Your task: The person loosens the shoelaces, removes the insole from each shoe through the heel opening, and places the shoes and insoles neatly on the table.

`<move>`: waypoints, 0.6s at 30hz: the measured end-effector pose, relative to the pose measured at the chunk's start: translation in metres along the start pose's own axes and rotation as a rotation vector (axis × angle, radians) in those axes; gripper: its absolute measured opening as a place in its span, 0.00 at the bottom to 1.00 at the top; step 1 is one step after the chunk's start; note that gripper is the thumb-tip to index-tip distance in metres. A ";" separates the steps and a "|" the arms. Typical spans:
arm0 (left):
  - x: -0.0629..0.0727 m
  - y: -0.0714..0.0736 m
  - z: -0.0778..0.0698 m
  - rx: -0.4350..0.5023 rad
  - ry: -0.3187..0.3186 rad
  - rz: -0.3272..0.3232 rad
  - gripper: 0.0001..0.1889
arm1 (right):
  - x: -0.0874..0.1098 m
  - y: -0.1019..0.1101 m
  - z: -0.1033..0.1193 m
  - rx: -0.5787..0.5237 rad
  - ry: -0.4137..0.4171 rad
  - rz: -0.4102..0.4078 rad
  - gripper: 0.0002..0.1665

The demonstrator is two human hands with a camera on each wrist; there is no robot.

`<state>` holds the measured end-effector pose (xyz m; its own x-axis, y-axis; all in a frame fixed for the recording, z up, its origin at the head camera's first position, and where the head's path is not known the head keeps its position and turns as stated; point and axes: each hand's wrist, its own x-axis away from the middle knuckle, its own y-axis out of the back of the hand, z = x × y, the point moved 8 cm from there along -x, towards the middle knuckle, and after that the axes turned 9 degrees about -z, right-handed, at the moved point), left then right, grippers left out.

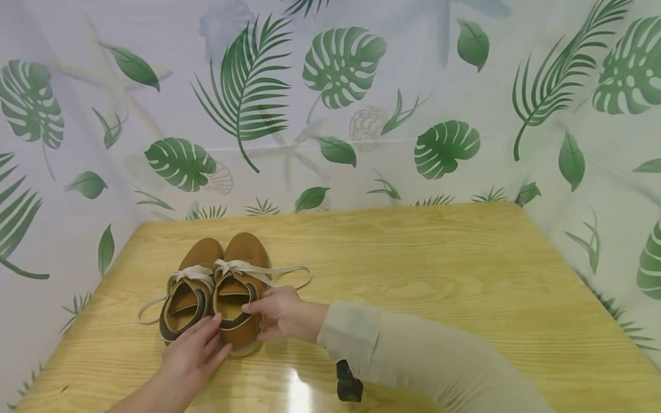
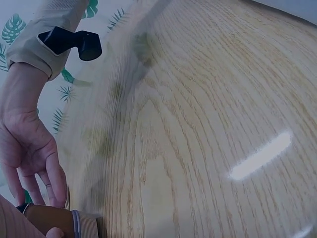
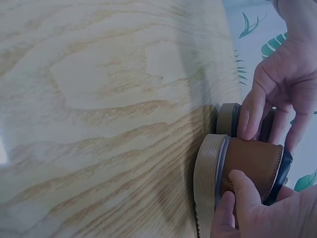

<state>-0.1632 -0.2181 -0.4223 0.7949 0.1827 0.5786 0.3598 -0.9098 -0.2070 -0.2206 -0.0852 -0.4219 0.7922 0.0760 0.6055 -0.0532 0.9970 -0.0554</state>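
Two brown leather shoes with cream laces stand side by side on the table, toes away from me. My left hand (image 1: 192, 353) is at the heel of the right-hand shoe (image 1: 247, 249), fingers by its dark collar and thumb low on the heel leather. My right hand (image 1: 284, 312) grips the same shoe from the other side, one digit over the collar and others along the outside. In the right wrist view, both hands meet round the brown heel (image 3: 252, 161) above its ribbed pale sole. The left-hand shoe (image 1: 201, 252) sits close beside it, partly covered by my left hand.
The wooden table (image 1: 413, 269) runs far to the right. A leaf-printed cloth (image 1: 392, 86) rises along its back and both sides. Lace loops (image 1: 302, 275) trail on the table beside the shoes. A black strap mount (image 1: 349, 381) hangs under my right sleeve.
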 end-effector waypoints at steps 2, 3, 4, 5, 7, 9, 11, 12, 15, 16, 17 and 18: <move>0.000 0.000 0.000 0.006 -0.004 -0.014 0.39 | 0.000 -0.001 0.000 -0.016 0.007 0.001 0.33; 0.000 0.001 0.000 0.006 -0.006 -0.019 0.39 | 0.000 -0.002 0.001 -0.029 0.009 0.003 0.34; 0.000 0.000 0.001 0.009 -0.008 -0.023 0.39 | 0.000 -0.003 0.001 -0.040 0.011 0.003 0.34; 0.000 0.001 0.001 0.010 -0.009 -0.031 0.39 | 0.000 -0.004 0.001 -0.051 0.011 0.005 0.35; -0.002 0.001 0.001 0.003 -0.006 -0.047 0.39 | 0.000 -0.005 0.002 -0.071 0.006 0.009 0.37; -0.004 0.003 0.001 -0.009 -0.010 -0.056 0.39 | 0.000 -0.005 0.002 -0.079 -0.003 0.006 0.38; -0.005 0.003 0.000 -0.028 -0.021 -0.054 0.38 | 0.000 -0.004 0.002 -0.070 -0.003 0.003 0.37; -0.006 0.003 -0.001 -0.037 -0.028 -0.049 0.39 | 0.000 -0.004 0.002 -0.068 -0.004 0.004 0.36; -0.007 0.003 -0.003 -0.064 -0.061 -0.043 0.39 | 0.000 -0.004 0.003 -0.056 0.005 0.000 0.35; -0.006 0.002 -0.003 -0.071 -0.073 -0.049 0.38 | 0.000 -0.004 0.003 -0.054 0.008 -0.002 0.35; -0.006 0.002 -0.004 -0.076 -0.082 -0.057 0.38 | -0.001 -0.003 0.003 -0.053 0.011 -0.004 0.36; -0.006 0.001 -0.004 -0.080 -0.091 -0.067 0.39 | -0.001 -0.003 0.003 -0.054 0.014 -0.006 0.36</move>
<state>-0.1695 -0.2221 -0.4228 0.8129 0.2735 0.5142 0.3759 -0.9208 -0.1046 -0.2230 -0.0886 -0.4203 0.8006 0.0693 0.5952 -0.0157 0.9954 -0.0947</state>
